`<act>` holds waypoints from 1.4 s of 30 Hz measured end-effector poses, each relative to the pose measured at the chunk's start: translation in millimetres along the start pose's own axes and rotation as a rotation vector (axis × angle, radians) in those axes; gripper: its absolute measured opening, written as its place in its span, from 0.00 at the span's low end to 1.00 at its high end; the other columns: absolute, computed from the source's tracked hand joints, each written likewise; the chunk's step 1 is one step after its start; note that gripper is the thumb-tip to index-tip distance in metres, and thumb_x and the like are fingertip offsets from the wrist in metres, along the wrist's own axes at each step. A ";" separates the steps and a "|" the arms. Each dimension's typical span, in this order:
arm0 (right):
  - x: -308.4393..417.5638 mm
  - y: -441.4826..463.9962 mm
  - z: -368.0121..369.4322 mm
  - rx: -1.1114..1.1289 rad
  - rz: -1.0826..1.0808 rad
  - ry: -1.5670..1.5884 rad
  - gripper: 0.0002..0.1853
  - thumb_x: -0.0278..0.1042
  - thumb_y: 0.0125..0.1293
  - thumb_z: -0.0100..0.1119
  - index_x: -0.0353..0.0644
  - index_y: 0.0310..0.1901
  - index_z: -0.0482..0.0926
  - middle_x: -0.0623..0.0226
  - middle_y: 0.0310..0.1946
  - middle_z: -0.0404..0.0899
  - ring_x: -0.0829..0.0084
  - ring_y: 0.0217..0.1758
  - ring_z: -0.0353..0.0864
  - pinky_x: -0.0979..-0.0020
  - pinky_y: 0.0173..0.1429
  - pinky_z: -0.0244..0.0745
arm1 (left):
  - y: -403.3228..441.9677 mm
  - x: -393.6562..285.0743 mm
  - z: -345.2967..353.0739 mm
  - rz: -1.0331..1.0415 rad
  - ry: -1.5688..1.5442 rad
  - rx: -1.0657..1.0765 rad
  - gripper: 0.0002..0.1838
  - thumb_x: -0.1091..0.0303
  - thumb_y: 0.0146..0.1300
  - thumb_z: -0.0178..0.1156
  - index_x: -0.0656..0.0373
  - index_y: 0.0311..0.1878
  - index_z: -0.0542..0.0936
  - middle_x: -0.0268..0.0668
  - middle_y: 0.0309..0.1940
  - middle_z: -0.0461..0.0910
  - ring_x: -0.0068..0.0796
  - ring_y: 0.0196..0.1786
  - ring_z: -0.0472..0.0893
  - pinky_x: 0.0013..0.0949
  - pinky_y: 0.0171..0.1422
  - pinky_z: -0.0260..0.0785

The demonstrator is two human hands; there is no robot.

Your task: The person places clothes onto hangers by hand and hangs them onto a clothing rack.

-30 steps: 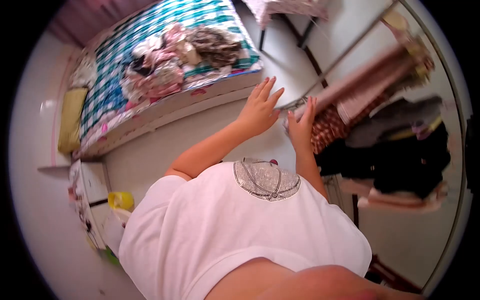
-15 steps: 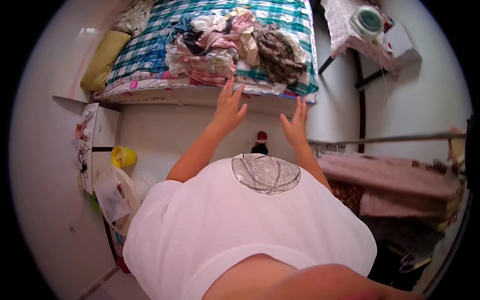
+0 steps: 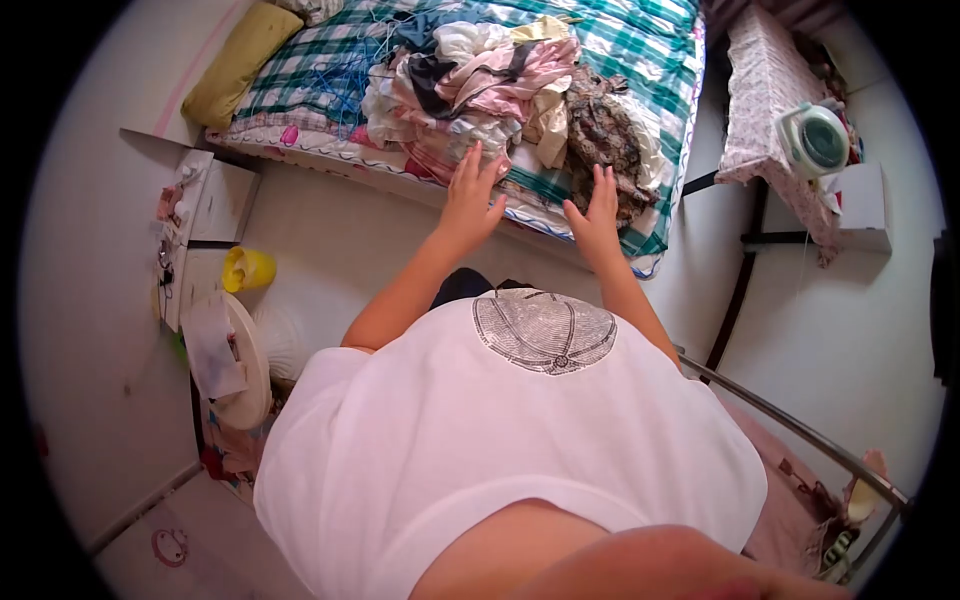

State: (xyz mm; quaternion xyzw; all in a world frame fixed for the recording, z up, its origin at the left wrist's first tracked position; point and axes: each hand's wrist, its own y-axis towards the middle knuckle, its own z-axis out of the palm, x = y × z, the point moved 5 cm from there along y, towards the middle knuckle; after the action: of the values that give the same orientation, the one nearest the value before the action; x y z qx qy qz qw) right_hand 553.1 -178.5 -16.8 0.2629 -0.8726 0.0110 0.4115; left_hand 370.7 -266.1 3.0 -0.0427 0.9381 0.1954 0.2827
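Note:
My left hand is raised with its fingers apart, in front of the bed's near edge and the pile of pink and white clothes. It holds nothing. My right hand, empty too and with spread fingers, is in front of a brown patterned cloth at the right of the pile. Whether either hand touches the clothes cannot be made out. Under the pile lies a green and white checked bed cover. Blue hangers or cords lie left of the clothes.
A yellow pillow lies at the bed's left. At left stand a yellow bin and a round white table. A cloth-covered table with a green-white fan is at right; a metal rail is lower right.
The view has turned from the clothes rack toward the bed, and the bed is now closer. Both hands have come in front of the clothes pile, still empty and with fingers spread.

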 end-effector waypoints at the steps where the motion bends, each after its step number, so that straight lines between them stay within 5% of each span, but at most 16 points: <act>1: -3.1 8.3 8.2 0.020 -0.009 -0.009 0.38 0.36 0.53 0.57 0.38 0.63 0.50 0.44 0.65 0.43 0.46 0.66 0.45 0.57 0.67 0.44 | 6.7 11.1 2.0 -0.017 0.006 0.000 0.29 0.67 0.51 0.57 0.59 0.58 0.64 0.54 0.63 0.51 0.53 0.65 0.54 0.46 0.66 0.47; 22: -17.9 241.6 145.7 0.028 0.185 -0.061 0.39 0.40 0.50 0.59 0.34 0.61 0.53 0.41 0.62 0.47 0.45 0.65 0.47 0.56 0.67 0.45 | 206.4 236.6 85.0 -0.067 0.053 0.353 0.29 0.64 0.50 0.56 0.58 0.57 0.64 0.54 0.63 0.51 0.53 0.65 0.54 0.48 0.66 0.48; 34: -170.4 271.0 148.6 0.188 0.574 -0.334 0.38 0.41 0.47 0.59 0.39 0.61 0.57 0.45 0.62 0.51 0.49 0.65 0.51 0.58 0.66 0.49 | 261.2 262.3 149.8 -0.140 0.031 0.513 0.28 0.65 0.47 0.56 0.57 0.55 0.67 0.55 0.62 0.53 0.53 0.64 0.55 0.47 0.65 0.50; 39: -224.7 283.5 155.4 0.212 0.705 -0.429 0.42 0.41 0.45 0.64 0.42 0.61 0.54 0.49 0.63 0.50 0.53 0.67 0.47 0.55 0.68 0.43 | 271.5 274.0 181.2 -0.170 0.059 0.637 0.28 0.63 0.47 0.58 0.57 0.55 0.68 0.59 0.59 0.57 0.54 0.63 0.57 0.46 0.64 0.53; 42: -256.1 285.0 158.3 0.288 0.599 -0.600 0.43 0.40 0.44 0.65 0.43 0.62 0.54 0.50 0.63 0.49 0.54 0.67 0.47 0.53 0.68 0.42 | 281.3 271.5 188.9 -0.190 0.044 0.663 0.28 0.63 0.48 0.57 0.58 0.55 0.67 0.56 0.61 0.56 0.52 0.63 0.58 0.46 0.64 0.54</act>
State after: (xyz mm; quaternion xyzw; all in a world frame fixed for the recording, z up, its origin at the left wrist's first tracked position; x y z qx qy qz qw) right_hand 440.9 144.9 -250.7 0.0446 -0.9806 0.1743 0.0782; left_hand 187.0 74.8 -193.4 -0.0400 0.9483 -0.1483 0.2776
